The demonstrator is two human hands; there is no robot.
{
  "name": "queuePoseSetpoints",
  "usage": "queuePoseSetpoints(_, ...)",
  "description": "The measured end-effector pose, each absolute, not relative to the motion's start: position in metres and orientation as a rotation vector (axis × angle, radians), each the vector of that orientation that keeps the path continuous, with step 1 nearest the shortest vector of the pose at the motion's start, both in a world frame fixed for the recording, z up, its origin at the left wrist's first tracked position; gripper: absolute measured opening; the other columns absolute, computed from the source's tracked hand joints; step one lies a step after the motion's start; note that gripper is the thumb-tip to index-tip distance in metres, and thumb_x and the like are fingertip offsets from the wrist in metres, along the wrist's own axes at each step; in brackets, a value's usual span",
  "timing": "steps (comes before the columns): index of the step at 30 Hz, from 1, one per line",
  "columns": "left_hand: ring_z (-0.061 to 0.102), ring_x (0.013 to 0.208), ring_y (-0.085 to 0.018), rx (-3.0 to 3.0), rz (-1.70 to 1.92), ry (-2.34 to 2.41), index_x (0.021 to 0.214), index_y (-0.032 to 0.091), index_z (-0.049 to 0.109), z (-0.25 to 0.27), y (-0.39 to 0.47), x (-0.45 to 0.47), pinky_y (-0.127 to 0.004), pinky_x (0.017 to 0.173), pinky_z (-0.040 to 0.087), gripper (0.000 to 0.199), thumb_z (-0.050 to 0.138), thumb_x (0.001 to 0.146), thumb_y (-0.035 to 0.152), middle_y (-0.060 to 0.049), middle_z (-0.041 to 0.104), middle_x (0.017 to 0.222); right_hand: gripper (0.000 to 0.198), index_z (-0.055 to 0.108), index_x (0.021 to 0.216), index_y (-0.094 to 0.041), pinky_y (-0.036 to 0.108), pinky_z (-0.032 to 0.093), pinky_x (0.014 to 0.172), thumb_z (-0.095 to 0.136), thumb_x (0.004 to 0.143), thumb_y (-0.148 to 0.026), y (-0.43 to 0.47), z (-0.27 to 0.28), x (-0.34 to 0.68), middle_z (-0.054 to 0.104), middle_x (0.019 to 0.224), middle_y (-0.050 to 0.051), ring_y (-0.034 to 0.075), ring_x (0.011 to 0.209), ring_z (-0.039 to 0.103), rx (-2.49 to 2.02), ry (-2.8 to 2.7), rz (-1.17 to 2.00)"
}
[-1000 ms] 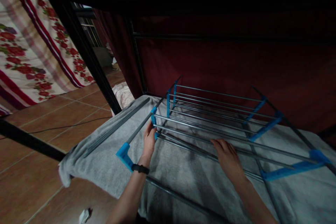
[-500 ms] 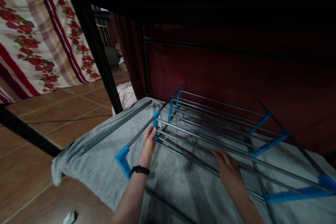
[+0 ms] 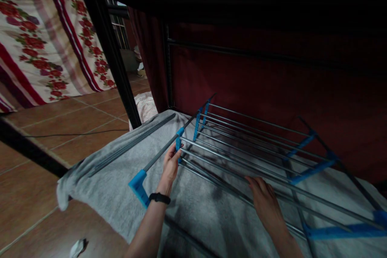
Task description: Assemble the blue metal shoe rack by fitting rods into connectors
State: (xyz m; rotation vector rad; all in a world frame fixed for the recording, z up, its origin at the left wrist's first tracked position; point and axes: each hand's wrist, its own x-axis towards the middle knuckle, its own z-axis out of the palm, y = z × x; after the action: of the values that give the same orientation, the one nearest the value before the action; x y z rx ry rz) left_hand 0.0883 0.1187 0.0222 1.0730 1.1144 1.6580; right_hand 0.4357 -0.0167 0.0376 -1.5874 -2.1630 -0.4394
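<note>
A clothes drying rack of grey metal rods with blue plastic brackets lies across a grey blanket. My left hand, with a black band on the wrist, is closed around a blue bracket at the rack's left side. My right hand has its fingers curled over one of the long rods, and the thumb is hidden. Near my left wrist sits a blue corner piece on the end of the side tube. Another blue bracket joins rods at the lower right.
Loose grey tubes lie on the blanket to the left. A black bed frame post stands beyond, with a dark bed above. A dark red curtain hangs behind. Tiled floor and a floral cloth are at left.
The view has shifted very slightly. Both hands keep the same holds on the rack, which shows no clear movement on the blanket.
</note>
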Motion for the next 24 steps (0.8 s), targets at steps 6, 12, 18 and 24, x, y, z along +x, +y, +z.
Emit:
queuePoseSetpoints(6,0.064,0.116,-0.024,1.112,1.674,1.154,0.120,0.024,0.063,0.018,0.115,0.088,-0.039,0.098,0.051,0.037,0.060,0.084,0.028,-0.007,0.067,0.129,0.045,0.053,0.131,-0.022,0.040,0.051,0.086,0.042,0.091,-0.005,-0.015,0.034,0.442,0.065,0.110,0.008,0.023,0.097,0.063,-1.561,-2.165,-0.455)
queuePoseSetpoints(12,0.065,0.114,-0.023,1.231,1.718,1.333,0.117,0.022,0.064,0.020,0.115,0.095,-0.040,0.102,0.049,0.038,0.060,0.085,0.041,-0.007,0.071,0.122,0.044,0.055,0.129,-0.022,0.039,0.051,0.084,0.043,0.090,-0.004,-0.015,0.037,0.441,0.066,0.107,0.008,0.022,0.093,0.064,-1.585,-2.165,-0.452)
queuePoseSetpoints(18,0.063,0.118,-0.024,1.240,1.751,1.431,0.118,0.022,0.063,0.020,0.115,0.100,-0.041,0.108,0.046,0.035,0.055,0.087,0.037,-0.008,0.070,0.124,0.037,0.057,0.126,-0.022,0.040,0.049,0.085,0.041,0.095,-0.009,-0.013,0.038,0.441,0.066,0.111,0.008,0.022,0.096,0.063,-1.577,-2.193,-0.433)
queuePoseSetpoints(24,0.063,0.118,-0.025,1.248,1.748,1.466,0.114,0.024,0.064,0.020,0.118,0.100,-0.043,0.108,0.046,0.033,0.056,0.085,0.036,-0.007,0.070,0.123,0.039,0.057,0.129,-0.022,0.040,0.047,0.088,0.041,0.095,-0.010,-0.014,0.046,0.432,0.067,0.109,0.008,0.022,0.098,0.062,-1.604,-2.159,-0.446)
